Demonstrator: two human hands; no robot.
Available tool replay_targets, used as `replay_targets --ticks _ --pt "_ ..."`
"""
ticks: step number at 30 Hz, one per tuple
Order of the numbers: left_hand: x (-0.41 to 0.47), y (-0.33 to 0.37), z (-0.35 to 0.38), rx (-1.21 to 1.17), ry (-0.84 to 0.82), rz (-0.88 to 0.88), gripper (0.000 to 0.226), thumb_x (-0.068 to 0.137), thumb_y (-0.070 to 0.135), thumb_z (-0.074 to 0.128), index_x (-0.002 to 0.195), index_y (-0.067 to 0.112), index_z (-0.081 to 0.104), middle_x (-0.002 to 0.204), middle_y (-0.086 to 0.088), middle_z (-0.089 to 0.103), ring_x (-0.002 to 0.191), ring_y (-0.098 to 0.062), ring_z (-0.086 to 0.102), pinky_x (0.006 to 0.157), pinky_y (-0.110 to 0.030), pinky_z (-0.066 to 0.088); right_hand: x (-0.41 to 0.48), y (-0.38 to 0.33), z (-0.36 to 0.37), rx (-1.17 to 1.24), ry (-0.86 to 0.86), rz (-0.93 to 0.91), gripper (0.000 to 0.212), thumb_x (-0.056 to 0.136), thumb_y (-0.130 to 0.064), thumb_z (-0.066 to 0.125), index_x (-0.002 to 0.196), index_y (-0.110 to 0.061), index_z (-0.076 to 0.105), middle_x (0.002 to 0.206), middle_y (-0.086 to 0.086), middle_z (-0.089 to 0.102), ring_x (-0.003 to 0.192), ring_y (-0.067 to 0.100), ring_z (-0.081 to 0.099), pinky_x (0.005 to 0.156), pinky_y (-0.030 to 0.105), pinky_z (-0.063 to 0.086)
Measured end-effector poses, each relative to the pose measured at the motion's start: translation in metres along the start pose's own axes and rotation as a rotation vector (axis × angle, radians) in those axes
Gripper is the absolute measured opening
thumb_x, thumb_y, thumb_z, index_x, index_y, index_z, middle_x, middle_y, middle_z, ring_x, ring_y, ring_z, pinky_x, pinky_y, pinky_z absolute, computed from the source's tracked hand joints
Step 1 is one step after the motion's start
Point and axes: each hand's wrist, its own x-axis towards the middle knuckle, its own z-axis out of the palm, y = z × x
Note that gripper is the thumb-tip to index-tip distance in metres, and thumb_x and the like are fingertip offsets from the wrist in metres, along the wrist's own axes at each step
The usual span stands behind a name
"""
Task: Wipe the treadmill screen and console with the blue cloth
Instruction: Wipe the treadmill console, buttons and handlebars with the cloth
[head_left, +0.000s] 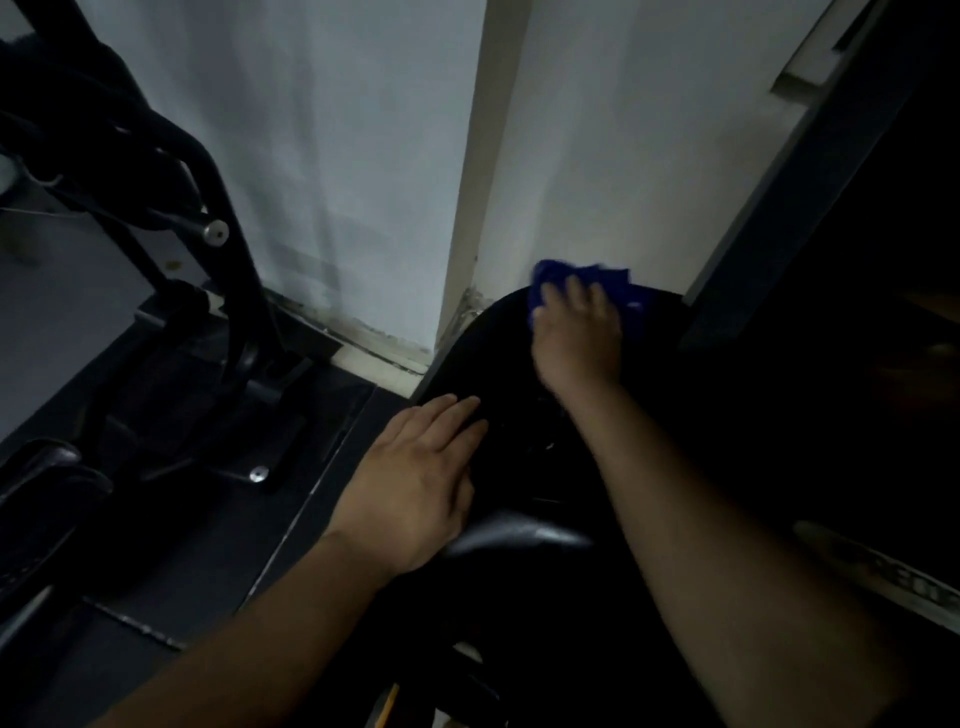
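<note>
Right hand: fingers spread and laid over the blue cloth, pressing it down, not balling it in a fist. The hand is blurred, so whether the thumb hooks the cloth's near-left corner I can't tell. Cloth sits at the far, rounded edge of the console, close under the wall. It is bunched, with loose folds showing past the fingertips. Its long axis runs left to right, across the line of the forearm, which would give a broad swipe along that top edge. Left hand: empty, fingers straight and together, palm flat on the console's left flank. It looks like a brace, steadying the body while the other arm reaches out. The console reads as one dark mass running away from the person towards the room corner, rounded end farthest. Room is too dim to pick out where the screen lies. A grey glossy part shows nearer the body, beside the left wrist. Beyond: pale wall, a cream corner strip and grime at the skirting. To the left stands another black gym machine on the dark floor. A dark slanted frame rises on the right. My guess is the far rim is being done, with the nearer surfaces yet to do.
</note>
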Motion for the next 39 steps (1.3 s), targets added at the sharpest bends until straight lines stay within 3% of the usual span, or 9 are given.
replay_targets --ticks 4,9,14,16,19,30,33,37,39 --pt "-0.001 -0.003 0.001 0.018 -0.024 0.009 0.057 0.087 0.032 0.043 0.14 0.017 0.055 0.152 -0.003 0.046 0.141 -0.024 0.04 0.117 -0.04 0.03 -0.026 -0.022 0.004 0.064 -0.069 -0.376 0.042 0.1 -0.032 0.032 0.136 -0.018 0.05 0.146 0.009 0.046 0.134 0.034 0.036 0.109 0.045 0.032" --pt "-0.002 -0.001 0.0 0.012 -0.023 -0.018 0.056 0.089 0.033 0.042 0.141 0.018 0.054 0.153 -0.001 0.044 0.144 -0.021 0.035 0.118 -0.041 0.029 0.019 0.029 -0.016 0.018 -0.094 0.343 0.051 0.103 -0.038 0.025 0.15 -0.017 0.027 0.158 0.018 0.018 0.144 0.04 0.015 0.115 0.053 0.019" --pt "-0.002 0.0 0.0 0.026 -0.025 -0.021 0.058 0.088 0.035 0.038 0.141 0.018 0.054 0.154 -0.002 0.044 0.143 -0.023 0.036 0.118 -0.041 0.029 -0.004 0.009 -0.005 -0.061 -0.044 0.038 0.044 0.099 -0.027 0.035 0.142 -0.019 0.038 0.148 0.012 0.037 0.132 0.037 0.033 0.104 0.048 0.036" --pt "-0.002 0.0 0.0 0.03 -0.023 -0.024 0.057 0.089 0.035 0.039 0.142 0.018 0.053 0.154 -0.002 0.044 0.143 -0.022 0.036 0.119 -0.039 0.028 0.011 0.023 -0.011 -0.033 -0.052 0.137 0.042 0.096 -0.021 0.039 0.138 -0.018 0.041 0.145 0.015 0.037 0.129 0.037 0.035 0.103 0.049 0.037" --pt "-0.003 -0.001 0.002 0.024 -0.012 -0.021 0.056 0.089 0.033 0.041 0.141 0.018 0.054 0.153 -0.002 0.045 0.142 -0.023 0.038 0.118 -0.04 0.031 0.022 0.014 -0.018 0.02 -0.149 0.414 0.055 0.093 -0.021 0.045 0.146 -0.021 0.029 0.157 0.022 0.011 0.141 0.043 0.014 0.113 0.056 0.022" --pt "-0.002 -0.001 0.002 0.008 -0.002 -0.017 0.056 0.089 0.034 0.04 0.141 0.018 0.055 0.152 -0.002 0.047 0.141 -0.024 0.039 0.117 -0.042 0.032 0.029 0.026 -0.035 -0.115 -0.16 0.265 0.063 0.08 -0.01 0.066 0.137 -0.012 0.038 0.139 0.021 0.032 0.127 0.048 0.032 0.1 0.056 0.043" --pt "-0.001 0.0 0.001 0.011 -0.008 -0.024 0.056 0.089 0.034 0.04 0.14 0.018 0.056 0.151 -0.002 0.047 0.141 -0.024 0.04 0.116 -0.042 0.032 -0.011 0.011 -0.018 0.193 -0.038 0.251 0.047 0.083 -0.006 0.062 0.126 -0.013 0.046 0.137 0.017 0.034 0.116 0.04 0.046 0.098 0.044 0.045" --pt "-0.001 0.0 0.002 0.02 -0.009 -0.018 0.055 0.088 0.034 0.042 0.14 0.019 0.056 0.151 -0.001 0.047 0.141 -0.024 0.04 0.117 -0.042 0.032 -0.048 -0.026 0.006 0.921 0.257 0.666 0.032 0.088 0.002 0.05 0.115 -0.015 0.05 0.137 0.013 0.036 0.114 0.031 0.051 0.092 0.019 0.033" --pt "-0.001 0.0 0.003 0.024 -0.008 -0.022 0.055 0.088 0.034 0.044 0.14 0.02 0.055 0.152 0.0 0.046 0.141 -0.023 0.04 0.117 -0.041 0.032 -0.041 -0.037 0.011 1.173 0.317 0.821 0.035 0.086 0.004 0.048 0.114 -0.016 0.051 0.139 0.013 0.036 0.114 0.028 0.049 0.091 0.022 0.034"
